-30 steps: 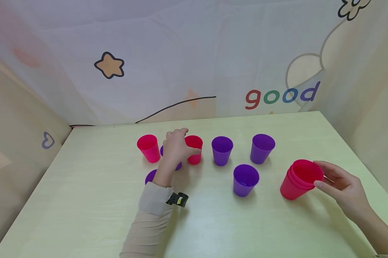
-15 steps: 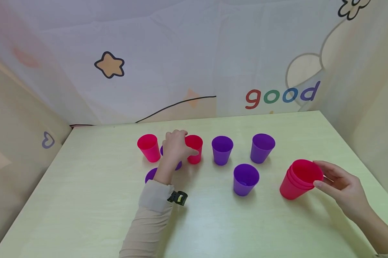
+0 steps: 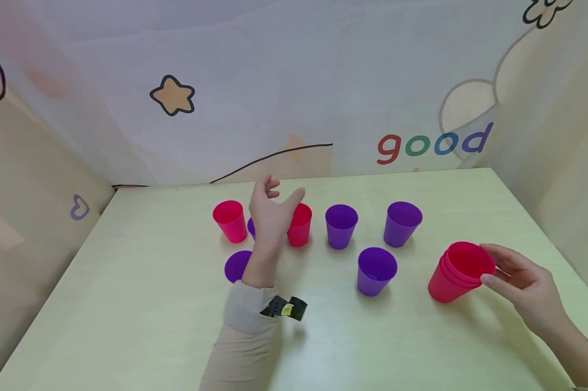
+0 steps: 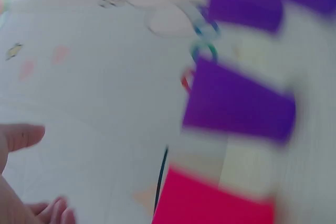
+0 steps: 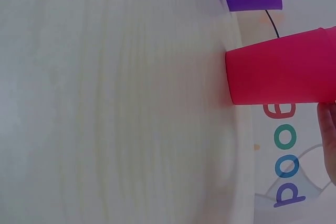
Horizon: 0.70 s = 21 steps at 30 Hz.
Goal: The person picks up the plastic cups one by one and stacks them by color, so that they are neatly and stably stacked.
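1. the red cup [image 3: 299, 224] stands upright in the back row on the table [image 3: 127, 326], between a partly hidden purple cup [image 3: 251, 228] on its left and another purple cup [image 3: 341, 226] on its right; the left hand [image 3: 270, 214] hovers just above and in front of it, so part of its near side is covered.
2. the left hand's fingers [image 3: 273, 187] are spread and loosely raised, the thumb pointing toward the cup's rim, and they hold nothing.
3. the right hand [image 3: 519, 282] steadies a red stack [image 3: 457, 270] of nested cups, tilted, near the table's right side; its fingers curl round the far wall of the stack.
4. judged from this, a clean pick of the red cup calls for fingers and thumb to close on opposite walls below the rim, lifting straight up so the close neighbours are not tipped.
5. the hidden purple cup sits just beside the wrist, and a nearer purple one [image 3: 237, 265] lies by the sleeve [image 3: 242, 326]; a low forearm could knock either.
6. the stack's mouth faces left and up, which suits a short sideways carry.
7. the left wrist view is blurred; it shows only red and purple shapes.
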Available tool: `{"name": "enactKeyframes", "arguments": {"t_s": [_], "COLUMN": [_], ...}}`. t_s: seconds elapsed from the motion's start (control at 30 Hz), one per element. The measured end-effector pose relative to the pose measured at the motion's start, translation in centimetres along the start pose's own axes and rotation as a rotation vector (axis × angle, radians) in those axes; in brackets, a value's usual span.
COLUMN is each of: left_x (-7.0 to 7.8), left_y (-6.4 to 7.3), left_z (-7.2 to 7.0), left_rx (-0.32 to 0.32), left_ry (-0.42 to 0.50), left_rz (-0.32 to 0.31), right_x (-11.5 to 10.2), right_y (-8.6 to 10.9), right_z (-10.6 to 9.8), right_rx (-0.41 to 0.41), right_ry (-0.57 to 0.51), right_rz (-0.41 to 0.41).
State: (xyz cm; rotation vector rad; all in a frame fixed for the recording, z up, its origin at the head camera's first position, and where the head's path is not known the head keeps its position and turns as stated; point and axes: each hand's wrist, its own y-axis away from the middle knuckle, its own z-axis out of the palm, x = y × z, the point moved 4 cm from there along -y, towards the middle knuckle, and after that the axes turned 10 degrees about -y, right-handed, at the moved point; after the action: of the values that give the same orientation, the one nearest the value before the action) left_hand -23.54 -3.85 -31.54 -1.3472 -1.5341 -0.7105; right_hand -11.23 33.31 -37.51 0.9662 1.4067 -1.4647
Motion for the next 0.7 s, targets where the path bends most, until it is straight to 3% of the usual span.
{"name": "enactKeyframes", "arguments": {"t_s": [0.07,0.2,0.3,0.47,0.6,0.7], "left_x": [0.1,-1.1,-2.4,-3.6,-3.8,-3.7], "left_y": [0.8,1.5,1.6,1.5,1.4,1.4], "left_z": [0.4,1.7,2.7,3.7,3.9,3.9], "left_rx": [0.128,0.228,0.206,0.164,0.166,0.17], "left_ry": [0.045,-0.164,-0.342,-0.535,-0.601,-0.597], "left_rz": [0.005,-0.009,-0.037,-0.038,-0.014,0.006], "right_x": [-0.1,0.0,0.0,0.1,0.1,-0.1], "right_y": [0.0,0.0,0.0,0.1,0.1,0.1], "right_z": [-0.1,-0.2,-0.2,-0.1,-0.1,-0.1], "right_rx": [0.005,0.001,-0.007,-0.012,-0.018,-0.022], "right_ry": [0.001,-0.014,-0.029,-0.038,-0.05,-0.052], "right_rz": [-0.003,0.001,0.0,-0.017,-0.034,-0.045]}}
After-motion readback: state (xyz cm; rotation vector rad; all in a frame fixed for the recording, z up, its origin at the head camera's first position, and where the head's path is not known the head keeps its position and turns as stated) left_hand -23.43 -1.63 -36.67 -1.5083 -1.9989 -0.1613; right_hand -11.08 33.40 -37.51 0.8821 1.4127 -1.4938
